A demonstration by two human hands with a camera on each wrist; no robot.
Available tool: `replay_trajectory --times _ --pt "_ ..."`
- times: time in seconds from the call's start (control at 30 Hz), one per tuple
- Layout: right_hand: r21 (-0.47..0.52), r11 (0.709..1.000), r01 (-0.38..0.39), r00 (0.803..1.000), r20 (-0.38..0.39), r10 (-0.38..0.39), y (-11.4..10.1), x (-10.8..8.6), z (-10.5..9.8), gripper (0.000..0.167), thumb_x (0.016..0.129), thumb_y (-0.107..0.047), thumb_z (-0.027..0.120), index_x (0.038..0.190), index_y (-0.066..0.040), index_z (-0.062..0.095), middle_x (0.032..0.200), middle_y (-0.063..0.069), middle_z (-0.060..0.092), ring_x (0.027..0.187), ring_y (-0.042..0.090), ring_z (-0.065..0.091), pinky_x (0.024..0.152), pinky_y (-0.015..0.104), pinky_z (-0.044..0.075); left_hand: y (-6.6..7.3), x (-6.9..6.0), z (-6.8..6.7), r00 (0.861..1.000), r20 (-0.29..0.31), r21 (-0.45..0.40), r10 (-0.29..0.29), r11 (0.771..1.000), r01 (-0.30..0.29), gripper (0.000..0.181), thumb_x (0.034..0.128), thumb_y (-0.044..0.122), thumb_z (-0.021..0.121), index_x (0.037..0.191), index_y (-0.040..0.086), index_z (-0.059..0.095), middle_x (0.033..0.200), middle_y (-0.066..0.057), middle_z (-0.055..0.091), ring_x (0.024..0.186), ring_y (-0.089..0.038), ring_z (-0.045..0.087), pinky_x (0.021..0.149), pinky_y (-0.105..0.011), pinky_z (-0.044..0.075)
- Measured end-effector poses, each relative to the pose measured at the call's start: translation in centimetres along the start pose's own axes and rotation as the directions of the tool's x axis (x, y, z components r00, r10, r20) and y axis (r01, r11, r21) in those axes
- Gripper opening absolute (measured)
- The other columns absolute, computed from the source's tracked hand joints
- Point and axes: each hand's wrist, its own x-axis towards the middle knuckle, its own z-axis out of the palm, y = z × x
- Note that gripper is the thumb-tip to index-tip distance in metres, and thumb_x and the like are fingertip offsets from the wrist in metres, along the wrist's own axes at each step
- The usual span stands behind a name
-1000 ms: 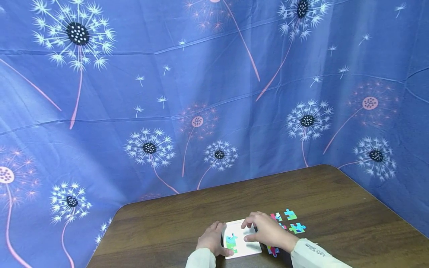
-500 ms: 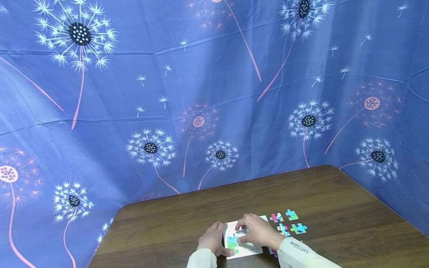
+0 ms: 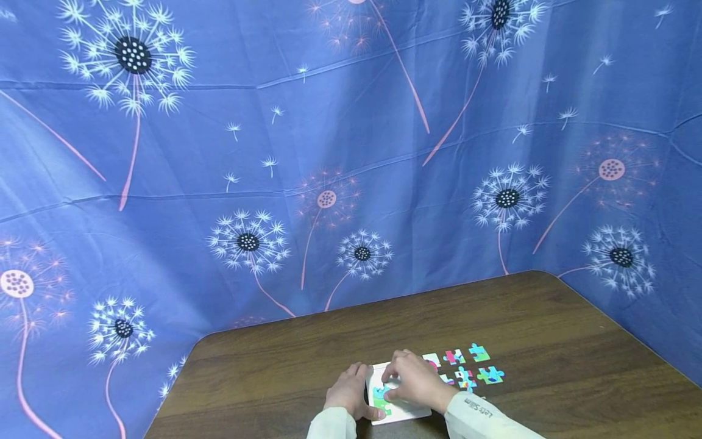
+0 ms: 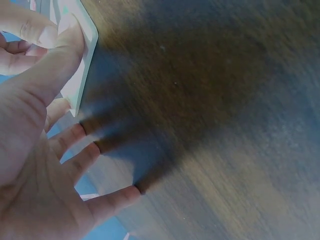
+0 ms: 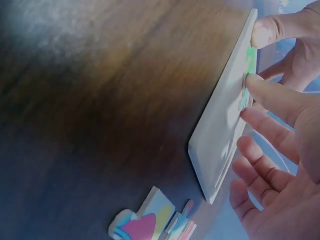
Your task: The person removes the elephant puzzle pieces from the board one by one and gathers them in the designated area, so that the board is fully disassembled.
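Observation:
A white puzzle tray (image 3: pixel 404 412) lies on the table in the head view. Blue and green jigsaw pieces (image 3: pixel 378 399) sit at its left side. My left hand (image 3: pixel 347 391) is at the tray's left edge, its thumb resting on the near corner; in the left wrist view the other fingers (image 4: pixel 80 160) are spread, the index against the edge. Over the tray, my right hand (image 3: pixel 419 381) pinches a blue-green jigsaw piece (image 5: pixel 244 94) between thumb and index finger, low at the tray surface. Its other fingers are loosely bent. The hand hides part of the tray.
Several loose jigsaw pieces, among them a blue-green one (image 3: pixel 490 375) and a red one (image 3: pixel 454 356), lie right of the tray on the brown wooden table (image 3: pixel 285 372). A blue dandelion-print cloth (image 3: pixel 307 146) hangs behind the table.
My right hand has moved left over the tray to the pieces at its left side, uncovering more loose pieces on the right. My left hand keeps its place at the tray.

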Motion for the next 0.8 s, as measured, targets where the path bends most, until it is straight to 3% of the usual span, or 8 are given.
replay_trajectory --times 0.23,0.43,0.6,0.8 --pt "0.045 0.997 -0.069 0.998 0.011 0.069 -0.2 0.4 0.2 0.029 0.067 -0.016 0.092 0.079 -0.019 0.066 0.082 -0.01 0.051 0.079 0.007 0.046 0.066 0.027 0.043 0.0 0.1 0.0 1.0 0.003 0.008 -0.015 1.0 0.015 0.077 0.0655 0.024 0.097 0.129 0.005 0.058 0.136 -0.017 0.056 0.126 -0.042 0.054 0.089 -0.07 0.05" --pt "0.137 0.988 -0.067 0.997 -0.025 0.071 -0.1 0.9 0.3 0.029 0.068 -0.01 0.091 0.073 -0.018 0.063 0.08 -0.009 0.051 0.077 0.01 0.05 0.067 0.028 0.042 -0.1 0.5 0.2 1.0 0.015 -0.025 -0.026 0.999 0.027 0.075 0.0648 0.021 0.097 0.128 0.006 0.059 0.133 -0.015 0.057 0.124 -0.042 0.055 0.089 -0.07 0.05" --pt "0.289 0.95 -0.117 0.992 -0.02 0.128 -0.1 0.9 0.1 0.023 0.071 -0.006 0.088 0.071 -0.014 0.066 0.078 -0.003 0.053 0.072 0.012 0.048 0.063 0.026 0.039 -0.2 0.6 0.4 0.999 0.008 -0.056 -0.032 0.998 0.032 0.072 0.0633 0.018 0.098 0.124 0.009 0.06 0.128 -0.013 0.058 0.12 -0.041 0.056 0.089 -0.071 0.049" --pt "0.337 0.918 -0.208 0.977 0.025 0.212 0.1 0.9 -1.1 0.018 0.076 -0.006 0.085 0.074 -0.012 0.068 0.083 0.0 0.055 0.077 0.015 0.048 0.066 0.028 0.041 -0.1 0.6 0.4 1.0 0.011 -0.053 -0.028 0.998 0.029 0.072 0.064 0.02 0.098 0.125 0.009 0.06 0.128 -0.013 0.059 0.121 -0.04 0.056 0.09 -0.072 0.048"
